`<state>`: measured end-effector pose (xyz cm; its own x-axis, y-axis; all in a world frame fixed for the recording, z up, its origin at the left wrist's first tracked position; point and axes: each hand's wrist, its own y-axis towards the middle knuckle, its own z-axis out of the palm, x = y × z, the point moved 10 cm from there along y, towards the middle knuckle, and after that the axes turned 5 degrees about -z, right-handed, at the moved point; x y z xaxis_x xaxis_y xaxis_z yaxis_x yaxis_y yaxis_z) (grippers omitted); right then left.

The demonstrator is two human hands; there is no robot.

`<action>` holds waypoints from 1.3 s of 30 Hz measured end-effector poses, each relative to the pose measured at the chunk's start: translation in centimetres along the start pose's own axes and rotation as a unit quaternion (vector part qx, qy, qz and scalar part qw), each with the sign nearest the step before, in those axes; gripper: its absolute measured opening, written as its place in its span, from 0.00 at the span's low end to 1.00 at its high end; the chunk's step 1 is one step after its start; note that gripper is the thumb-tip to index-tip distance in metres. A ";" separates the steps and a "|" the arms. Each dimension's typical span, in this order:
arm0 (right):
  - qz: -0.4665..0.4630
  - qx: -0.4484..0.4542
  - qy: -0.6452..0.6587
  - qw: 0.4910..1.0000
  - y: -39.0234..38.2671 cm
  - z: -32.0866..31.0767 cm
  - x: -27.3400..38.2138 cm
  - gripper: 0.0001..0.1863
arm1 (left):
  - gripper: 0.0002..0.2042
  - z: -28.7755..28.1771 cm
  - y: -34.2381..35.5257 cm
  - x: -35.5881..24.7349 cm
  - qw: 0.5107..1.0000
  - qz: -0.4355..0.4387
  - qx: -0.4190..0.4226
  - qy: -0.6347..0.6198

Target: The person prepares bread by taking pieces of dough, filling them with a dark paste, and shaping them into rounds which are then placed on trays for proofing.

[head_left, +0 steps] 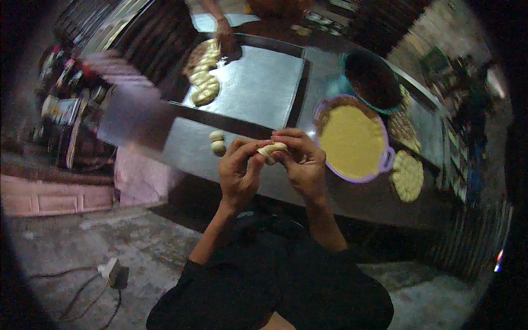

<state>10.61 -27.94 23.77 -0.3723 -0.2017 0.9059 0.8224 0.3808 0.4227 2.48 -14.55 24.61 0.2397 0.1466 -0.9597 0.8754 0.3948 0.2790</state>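
Note:
A small piece of pale dough (pixel 271 149) is pinched between the fingertips of both my hands, just above the near side of the table. My left hand (pixel 241 169) closes on its left end with thumb and fingers. Opposite it, my right hand (pixel 303 164) grips the right end, fingers curled over the top. Two small dough balls (pixel 218 143) lie touching each other on the table, left of my left hand. Beyond my hands is a shiny metal tray (pixel 264 82), with several shaped dough pieces (pixel 205 82) in a row along its left side.
To my right stands a lavender basin (pixel 388 159) of yellow filling, with a teal bucket (pixel 346 82) holding something dark behind it. A pale lumpy dough mass (pixel 407 176) lies beside the basin. Another person's hand (pixel 224 36) reaches over the tray's far left corner.

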 end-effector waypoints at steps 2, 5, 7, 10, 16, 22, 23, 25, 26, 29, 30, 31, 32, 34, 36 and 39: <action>0.129 -0.084 0.136 0.979 -2.6 -3.1 -1.0 0.14 | 0.25 2.7 -0.1 -2.2 0.996 0.085 -0.011 -0.035; 0.176 -0.122 0.188 0.959 -5.4 -5.4 -1.5 0.22 | 0.31 6.2 -1.2 -5.8 0.957 0.276 -0.042 0.079; 0.135 -0.114 0.309 0.934 -5.9 -4.8 -1.2 0.29 | 0.32 9.2 -2.3 -7.0 0.890 0.436 0.126 0.053; 0.120 -0.110 0.331 0.930 -6.0 -5.6 -0.1 0.43 | 0.30 11.3 -1.9 -4.1 0.888 0.402 0.171 -0.144; 0.058 -0.126 0.135 0.981 -3.8 -7.7 -0.1 0.39 | 0.31 15.1 -0.1 4.5 0.914 -0.026 0.103 -0.391; 0.170 -0.107 0.144 0.969 3.4 -11.2 -4.1 0.25 | 0.38 14.8 5.2 8.5 0.948 -0.119 0.192 -0.224; 0.159 -0.083 0.017 0.984 6.3 -12.8 -4.8 0.21 | 0.35 14.2 5.6 10.8 0.945 -0.157 0.204 -0.200; 0.000 -0.062 -0.374 0.926 12.6 -15.9 -4.3 0.17 | 0.19 12.9 5.8 14.5 0.912 -0.283 0.221 -0.198; -0.009 -0.024 -0.445 0.895 15.0 -17.8 -6.2 0.18 | 0.17 12.8 6.2 15.4 0.900 -0.297 0.243 -0.208; 0.159 0.088 -0.568 0.802 18.5 -23.3 -14.5 0.21 | 0.13 12.4 7.1 18.5 0.874 -0.329 0.284 -0.218; 0.244 0.125 -0.591 0.759 18.4 -25.3 -17.3 0.22 | 0.13 12.2 7.5 19.3 0.874 -0.334 0.283 -0.212; 0.193 0.162 -0.599 0.760 18.2 -26.5 -19.5 0.23 | 0.13 11.9 8.0 20.1 0.873 -0.342 0.282 -0.203; 0.145 0.198 -0.604 0.758 17.1 -28.3 -22.1 0.25 | 0.13 11.7 8.3 21.0 0.864 -0.361 0.286 -0.204; 0.141 0.204 -0.584 0.773 18.1 -28.6 -23.5 0.27 | 0.14 10.7 9.2 22.6 0.850 -0.399 0.280 -0.199; 0.245 0.136 -0.543 0.792 19.5 -27.7 -21.2 0.28 | 0.14 9.1 9.9 23.7 0.807 -0.473 0.222 -0.275; 0.256 0.041 -0.533 0.805 19.3 -28.4 -17.9 0.31 | 0.15 8.9 10.7 23.8 0.735 -0.547 0.156 -0.369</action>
<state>45.36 -42.64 15.04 -0.1871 0.8738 0.4489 0.9707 0.2345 -0.0518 21.31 -14.93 4.47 -0.6173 -0.6810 -0.3939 0.7402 -0.3332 -0.5840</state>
